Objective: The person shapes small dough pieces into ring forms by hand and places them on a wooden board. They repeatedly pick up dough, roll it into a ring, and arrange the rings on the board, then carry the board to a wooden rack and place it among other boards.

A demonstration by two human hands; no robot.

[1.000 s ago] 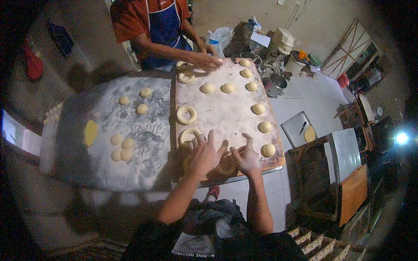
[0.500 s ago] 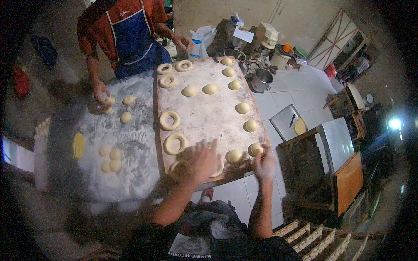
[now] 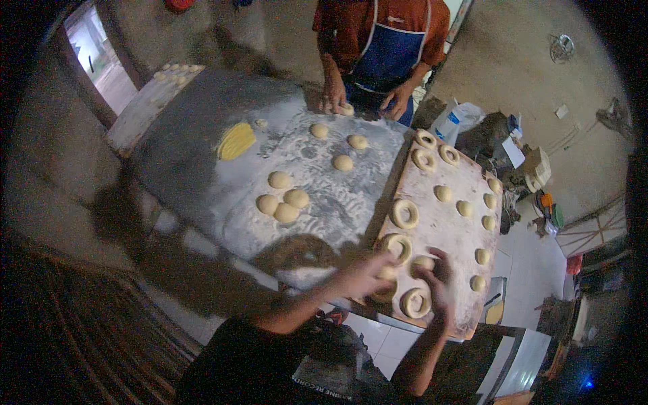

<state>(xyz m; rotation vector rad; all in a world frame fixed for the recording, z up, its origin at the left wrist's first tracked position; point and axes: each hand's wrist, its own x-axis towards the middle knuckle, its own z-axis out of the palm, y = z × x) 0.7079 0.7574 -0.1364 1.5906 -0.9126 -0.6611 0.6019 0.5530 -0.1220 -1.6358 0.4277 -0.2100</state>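
My right hand (image 3: 437, 282) curls its fingers around a dough ball (image 3: 422, 265) above the floured wooden board (image 3: 445, 233). Just to its left, my left hand (image 3: 364, 275) has a second dough ball (image 3: 386, 273) under its fingers, partly covered and slightly blurred. Close by lie a dough ring (image 3: 407, 303) and, beyond my left fingers, another ring (image 3: 404, 251); one more ring (image 3: 385, 294) is mostly hidden by my left hand. Farther up the board are several rings along its left side and several dough balls (image 3: 482, 256) along its right edge.
Left of the board stretches a floured dark table (image 3: 324, 202) with several dough balls (image 3: 286, 212) and a yellow ridged mass (image 3: 236, 141). Across it, a co-worker in a blue apron (image 3: 391, 57) touches a dough ball (image 3: 346, 109). A metal cabinet (image 3: 523, 361) stands at right.
The view has swung left. Two dough balls from the board's near right are now at my hands, which have come closer together; my right hand has moved leftward with its ball.
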